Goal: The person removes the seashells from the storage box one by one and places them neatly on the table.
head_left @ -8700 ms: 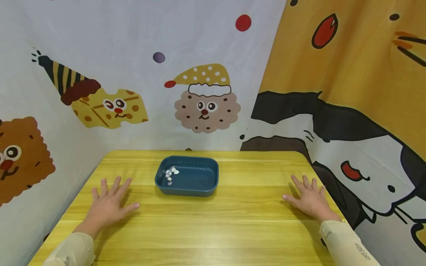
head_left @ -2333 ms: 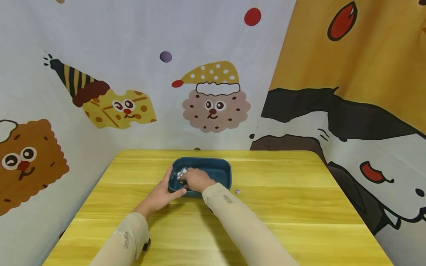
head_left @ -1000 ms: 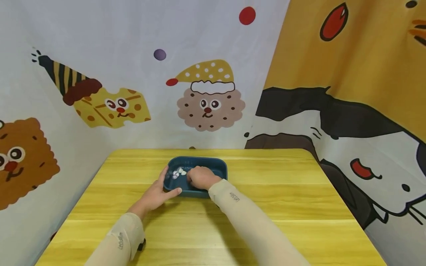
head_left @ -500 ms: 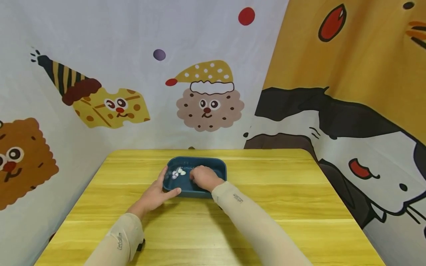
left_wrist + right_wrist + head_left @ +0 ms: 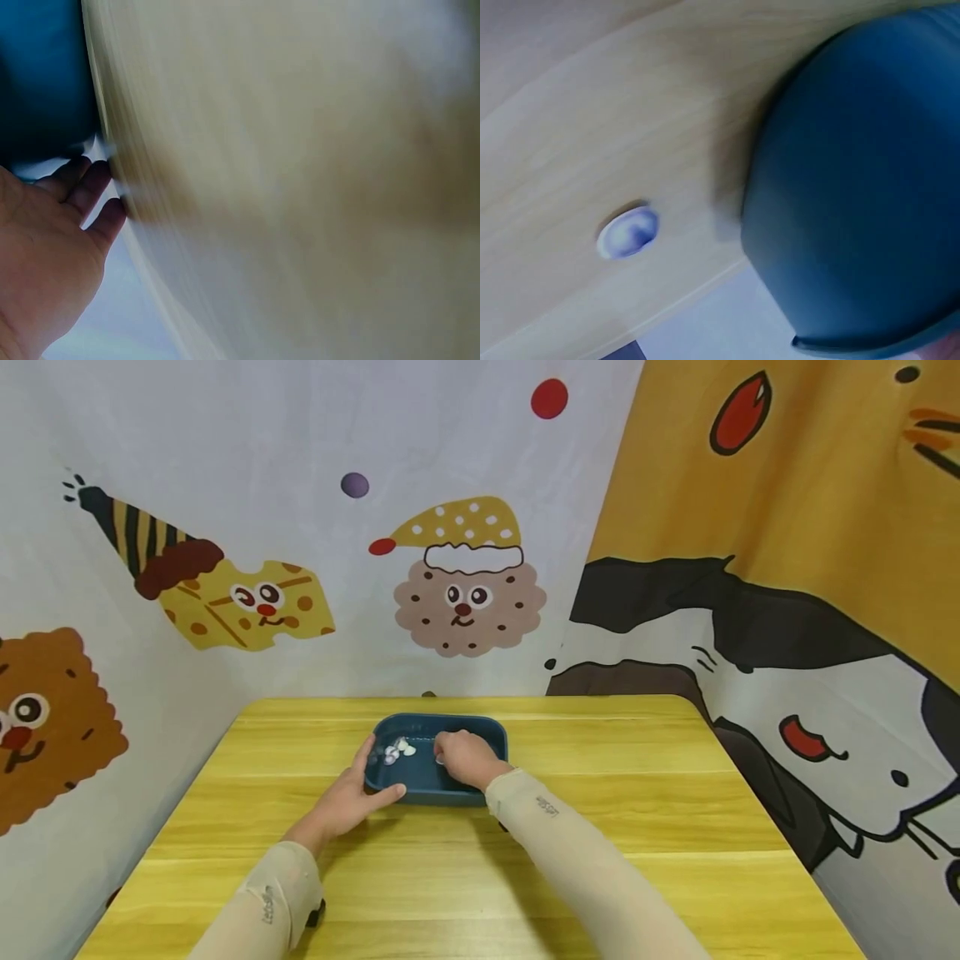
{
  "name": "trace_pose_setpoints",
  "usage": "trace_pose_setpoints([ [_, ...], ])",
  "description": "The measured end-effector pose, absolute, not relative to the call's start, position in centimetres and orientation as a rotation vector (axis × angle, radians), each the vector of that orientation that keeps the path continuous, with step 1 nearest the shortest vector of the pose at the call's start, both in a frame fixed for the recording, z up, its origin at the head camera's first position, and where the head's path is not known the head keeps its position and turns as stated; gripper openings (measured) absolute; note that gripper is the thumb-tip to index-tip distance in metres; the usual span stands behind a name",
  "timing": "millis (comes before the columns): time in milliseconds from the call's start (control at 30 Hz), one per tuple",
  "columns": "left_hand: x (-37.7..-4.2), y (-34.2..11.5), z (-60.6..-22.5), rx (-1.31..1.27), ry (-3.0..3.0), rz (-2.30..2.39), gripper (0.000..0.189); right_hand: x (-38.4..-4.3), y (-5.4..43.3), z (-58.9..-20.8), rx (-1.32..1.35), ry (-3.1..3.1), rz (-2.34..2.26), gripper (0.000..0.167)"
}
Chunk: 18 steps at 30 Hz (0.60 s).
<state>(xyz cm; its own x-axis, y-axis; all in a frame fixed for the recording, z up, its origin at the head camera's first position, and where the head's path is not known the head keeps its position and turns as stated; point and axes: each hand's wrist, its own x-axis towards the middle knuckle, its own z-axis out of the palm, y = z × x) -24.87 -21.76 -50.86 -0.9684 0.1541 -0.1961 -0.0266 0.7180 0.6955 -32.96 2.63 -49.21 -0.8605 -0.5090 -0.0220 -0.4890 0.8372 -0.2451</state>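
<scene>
A dark blue rectangular tray stands near the table's far edge. Several small white and purple seashells are clustered at its left end. My left hand rests at the tray's left corner, fingers fairly straight along the left side and thumb by the front wall. Inside the tray, my right hand pinches a small pale shell, mostly covered by the fingers. The right wrist view has another shell on the tabletop beside the tray; my right sleeve appears to hide it in the head view.
The yellow wood-grain table reaches from me to a cartoon-printed fabric wall. Tabletop extends on both sides of the tray. The left wrist view is blurred.
Both hands were spread apart on the table; now they are at the tray. Within the last second, my right hand moved slightly right inside the tray, away from the cluster. My left hand stayed put.
</scene>
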Motion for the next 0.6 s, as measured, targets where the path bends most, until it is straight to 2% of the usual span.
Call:
trace_pose_setpoints([
  [600,-25.01,-21.91,-51.33,0.092,2.683,1.106,0.117,-32.07,3.69,-48.93,-0.808,2.921,-0.351,0.019],
])
